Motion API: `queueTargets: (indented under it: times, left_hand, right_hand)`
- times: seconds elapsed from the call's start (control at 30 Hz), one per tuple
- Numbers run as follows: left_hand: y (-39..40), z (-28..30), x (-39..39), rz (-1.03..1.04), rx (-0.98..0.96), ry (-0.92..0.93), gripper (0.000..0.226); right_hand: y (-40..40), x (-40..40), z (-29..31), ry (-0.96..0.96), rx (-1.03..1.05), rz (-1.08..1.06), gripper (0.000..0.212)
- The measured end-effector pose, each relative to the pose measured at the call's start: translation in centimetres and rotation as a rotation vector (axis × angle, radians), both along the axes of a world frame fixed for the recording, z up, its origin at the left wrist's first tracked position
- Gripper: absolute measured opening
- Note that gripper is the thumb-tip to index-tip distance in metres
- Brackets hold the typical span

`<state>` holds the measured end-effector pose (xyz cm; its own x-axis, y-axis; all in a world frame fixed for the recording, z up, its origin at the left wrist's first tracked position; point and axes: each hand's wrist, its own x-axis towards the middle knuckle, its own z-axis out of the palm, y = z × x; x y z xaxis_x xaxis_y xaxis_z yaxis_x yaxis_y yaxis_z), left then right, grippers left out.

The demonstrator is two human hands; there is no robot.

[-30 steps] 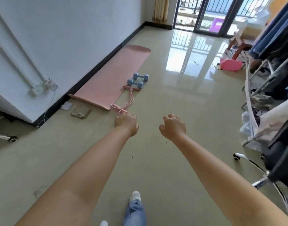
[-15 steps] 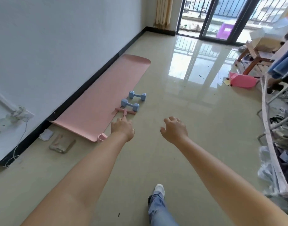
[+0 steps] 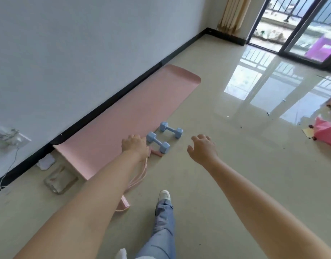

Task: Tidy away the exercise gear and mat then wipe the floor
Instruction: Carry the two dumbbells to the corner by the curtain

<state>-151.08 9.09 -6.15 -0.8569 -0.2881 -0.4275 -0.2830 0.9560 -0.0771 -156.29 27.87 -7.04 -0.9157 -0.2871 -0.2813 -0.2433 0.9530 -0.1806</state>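
A pink exercise mat (image 3: 127,116) lies flat along the wall. Two light blue dumbbells sit at its right edge: the nearer dumbbell (image 3: 158,142) and the farther dumbbell (image 3: 171,129). A pink resistance band (image 3: 140,174) with foot bars runs from beside the nearer dumbbell toward me. My left hand (image 3: 135,144) hovers over the mat's edge, just left of the nearer dumbbell, fingers loosely curled, holding nothing. My right hand (image 3: 203,147) hangs in the air right of the dumbbells, fingers relaxed and empty.
A folded cloth (image 3: 59,179) and a small white pad (image 3: 46,161) lie on the floor by the mat's near end. A wall socket with cables (image 3: 11,139) is at left. Pink bag (image 3: 327,130) and litter lie at right. Glass balcony doors (image 3: 299,34) stand far ahead.
I have walked closer to the mat; the dumbbells and band now lie right under my hands. Both hands stay empty, and the right hand's fingers have loosened.
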Motion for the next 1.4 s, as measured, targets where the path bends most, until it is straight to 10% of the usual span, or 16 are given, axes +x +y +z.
queueTargets:
  times: [0.73,1.17,1.4]
  left_hand:
    - [-5.5,-16.4,-41.0,0.587,0.213,-0.195,0.039]
    - [-5.3,-48.7,-46.7,0.836,0.354,-0.323,0.042]
    - [-6.1,-67.9,-47.8,1.29,0.468,-0.216,0.045]
  right_hand:
    - [-7.1,-50.5,-17.4,-0.454,0.233,0.256,0.04]
    - [-12.5,-57.6,-47.9,-0.599,0.297,0.35,0.041]
    - [-16.5,-59.0,-67.1,-0.61,0.299,0.453,0.04]
